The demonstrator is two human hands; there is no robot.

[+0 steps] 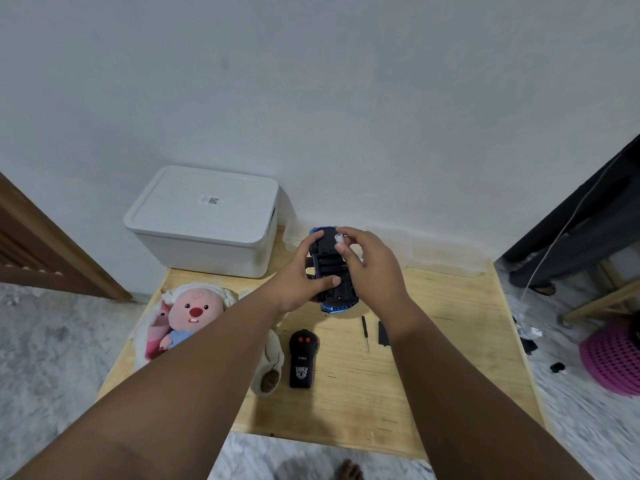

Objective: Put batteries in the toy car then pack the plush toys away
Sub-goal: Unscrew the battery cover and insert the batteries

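While the pink plush toy (197,311) is lying face up at the left edge of the table (433,341), a cream plush toy (272,363) is lying just beside it, partly hidden under the left forearm. The lidded white storage box (207,220) is sitting behind them against the wall. A black remote (304,362) is lying near the middle.

Above the far part of the table, the left hand (304,271) is gripping the toy car (325,245) by its left flank, fingers curled round the body and the thumb lying across the underside. The car is being held belly up, with its long axis running away from the person towards the wall and the open battery bay facing the camera between the two hands.

The right hand (370,268) is sitting against the car's right flank. Its forefinger and thumb are pinching a small white piece (339,239) over the far end of the underside; it is probably a battery, though too small to be sure. Judging from this, the right hand is the nearer one to the bay, so the coming move is turning on lining that piece up with the bay's length before pressing it in.

To the right, a small screwdriver (365,332) and a black cover (382,332) are lying on the table just below the car.
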